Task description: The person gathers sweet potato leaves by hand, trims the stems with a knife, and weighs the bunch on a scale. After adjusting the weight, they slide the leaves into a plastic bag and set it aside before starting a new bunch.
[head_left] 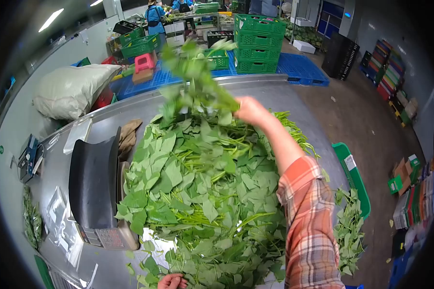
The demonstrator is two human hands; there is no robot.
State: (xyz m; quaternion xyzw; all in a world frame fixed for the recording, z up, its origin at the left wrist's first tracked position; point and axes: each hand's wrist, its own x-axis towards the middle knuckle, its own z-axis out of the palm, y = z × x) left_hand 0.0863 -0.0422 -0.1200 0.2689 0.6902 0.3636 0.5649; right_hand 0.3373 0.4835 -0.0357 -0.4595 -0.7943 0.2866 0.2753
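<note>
My right hand point(250, 110) is closed around the stems of a bunch of leafy greens point(193, 72), held above the far end of the heap; the bunch is smeared by motion. Below it, a large heap of cut leafy greens point(212, 192) with green stems covers the middle of the metal table point(308, 111). At the bottom edge, my left hand point(172, 281) is only partly in view beside the near leaves. Its fingers are curled in, and whatever they may hold is hidden. Left of the heap stands a weighing scale point(115, 238) with a curved black pan point(94, 180).
Stacked green crates point(259, 43) stand on blue pallets point(301, 67) beyond the table. A stuffed white sack point(70, 91) leans at the left. More greens point(349, 231) and a green crate point(354, 178) are at the right edge. A person in blue point(154, 19) stands far back.
</note>
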